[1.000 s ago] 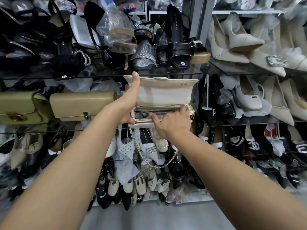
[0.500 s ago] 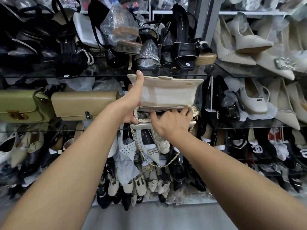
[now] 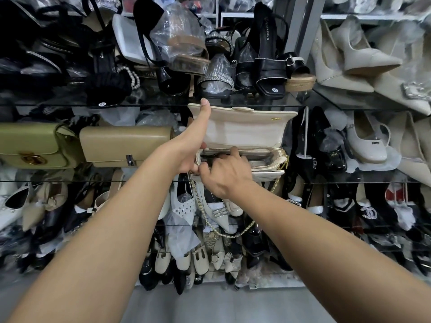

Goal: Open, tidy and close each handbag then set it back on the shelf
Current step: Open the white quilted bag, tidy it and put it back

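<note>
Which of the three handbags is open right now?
The cream handbag, held by the left hand and right hand, flap raised, inside showing. The tan handbag and green handbag sit on the shelf with flaps closed.

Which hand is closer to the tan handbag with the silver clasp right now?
Left. The left hand grips the cream handbag by its raised flap, just right of the tan handbag; the right hand sits farther right, fingers in the cream bag's opening.

Left to right at one level: clasp handbag (image 3: 35, 145), flap handbag (image 3: 126, 145), open handbag (image 3: 245, 129); sandals (image 3: 268, 71) above, flats (image 3: 200, 259) below
</note>
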